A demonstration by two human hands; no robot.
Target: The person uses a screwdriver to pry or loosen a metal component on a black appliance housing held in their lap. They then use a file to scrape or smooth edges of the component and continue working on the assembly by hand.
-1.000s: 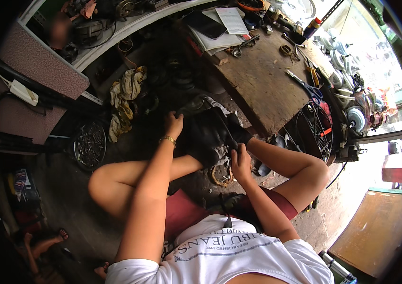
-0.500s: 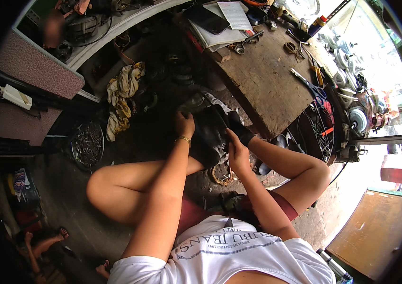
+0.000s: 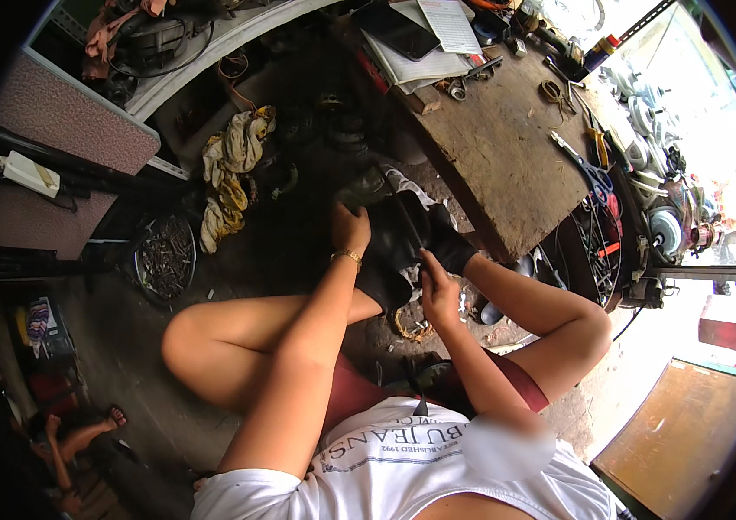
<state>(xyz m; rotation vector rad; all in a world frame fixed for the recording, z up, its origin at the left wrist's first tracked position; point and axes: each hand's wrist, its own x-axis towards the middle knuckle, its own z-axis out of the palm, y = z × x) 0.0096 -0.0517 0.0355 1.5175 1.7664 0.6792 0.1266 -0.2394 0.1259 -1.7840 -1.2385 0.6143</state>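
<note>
My left hand [image 3: 351,227] is closed on a dark object [image 3: 394,221] held low between my black-clad feet, its thumb curled at the top. A gold bracelet is on that wrist. Lower and to the right, my right hand [image 3: 440,295] grips a thin dark strip or rod [image 3: 420,243] lying along that object; I cannot make out which. My bare legs are bent either side of both arms. The dark object's outline merges with the shadow and the footwear.
A worn wooden bench [image 3: 506,165] holds papers, a phone, scissors [image 3: 593,173] and tools. Left are yellowed rags [image 3: 225,208], a bowl of small metal parts [image 3: 164,260] and a white power strip [image 3: 32,173]. Another person's foot [image 3: 112,418] shows at lower left.
My left hand has moved rightward along the dark object, with its forearm. My right hand shifted up a little and back down, staying on the strip. The view has shifted slightly.
</note>
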